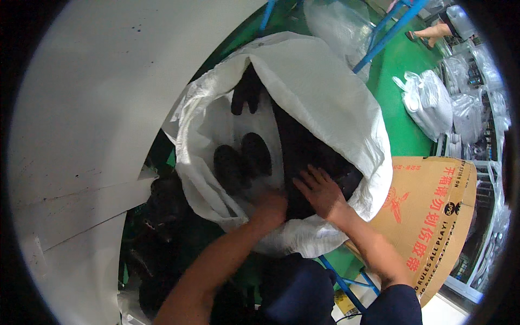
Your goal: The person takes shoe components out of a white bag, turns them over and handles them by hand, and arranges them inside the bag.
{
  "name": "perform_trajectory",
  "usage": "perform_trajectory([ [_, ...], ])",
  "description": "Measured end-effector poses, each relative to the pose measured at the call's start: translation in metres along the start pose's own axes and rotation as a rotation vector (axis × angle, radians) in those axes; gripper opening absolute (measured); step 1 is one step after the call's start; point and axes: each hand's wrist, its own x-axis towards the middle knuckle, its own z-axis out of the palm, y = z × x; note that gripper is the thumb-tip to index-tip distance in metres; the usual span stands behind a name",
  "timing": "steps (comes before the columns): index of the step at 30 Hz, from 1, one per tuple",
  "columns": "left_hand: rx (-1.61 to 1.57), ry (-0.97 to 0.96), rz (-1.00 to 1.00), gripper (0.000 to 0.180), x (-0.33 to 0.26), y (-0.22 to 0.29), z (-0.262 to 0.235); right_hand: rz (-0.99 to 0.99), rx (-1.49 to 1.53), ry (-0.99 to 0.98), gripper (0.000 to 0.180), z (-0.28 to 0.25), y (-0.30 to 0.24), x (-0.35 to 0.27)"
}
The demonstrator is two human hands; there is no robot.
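In front of me a large white woven sack (325, 81) stands with its mouth spread wide and its rim rolled outward. Inside lies a sheet of translucent plastic (238, 122), with dark rounded pieces (255, 154) showing on or through it; I cannot tell their kind. Black material (303, 146) fills the sack's right side. My right hand (323, 192) rests on it, fingers spread and holding nothing. My left hand (271, 208) reaches over the near rim beside the plastic. Its fingers are blurred and partly hidden, so their grip cannot be made out.
A pale panel (97, 108) takes up the left side. To the right stands a brown cardboard box (428, 216). Plastic-wrapped white bundles (430, 103) lie beyond it on the green floor (398, 122), near racks. Blue metal bars (387, 40) rise at the back, and another person's arm (433, 33) shows far right.
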Motion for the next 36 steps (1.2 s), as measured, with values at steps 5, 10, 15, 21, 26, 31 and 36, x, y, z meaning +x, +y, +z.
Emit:
perform_trajectory([
  [5, -0.395, -0.021, -0.104, 0.044, -0.009, -0.002, 0.004, -0.026, 0.071, -0.213, 0.051, 0.003, 0.009, 0.019],
  [10, -0.537, -0.163, -0.193, 0.054, -0.012, -0.006, -0.056, 0.253, 0.234, -0.043, 0.046, -0.035, 0.015, 0.026],
  [15, -0.618, -0.173, -0.265, 0.055, -0.027, -0.015, -0.151, 0.483, 0.477, 0.527, 0.048, -0.111, 0.035, 0.032],
  [21, -0.98, -0.061, -0.143, 0.054, -0.054, -0.033, -0.189, 0.701, 1.599, 0.275, 0.044, -0.152, 0.028, -0.007],
  [26, -1.423, 0.129, -0.375, 0.052, -0.068, -0.036, -0.198, 0.587, 2.246, 0.665, 0.045, -0.12, 0.004, -0.003],
  [31, -1.366, 0.394, -0.602, 0.044, -0.111, -0.081, -0.255, 0.661, 1.968, 0.551, 0.04, -0.082, -0.004, 0.018],
  [36, -1.324, 0.749, -0.64, 0.039, -0.135, -0.093, -0.256, 0.919, 2.43, 0.373, 0.048, -0.002, -0.024, 0.054],
])
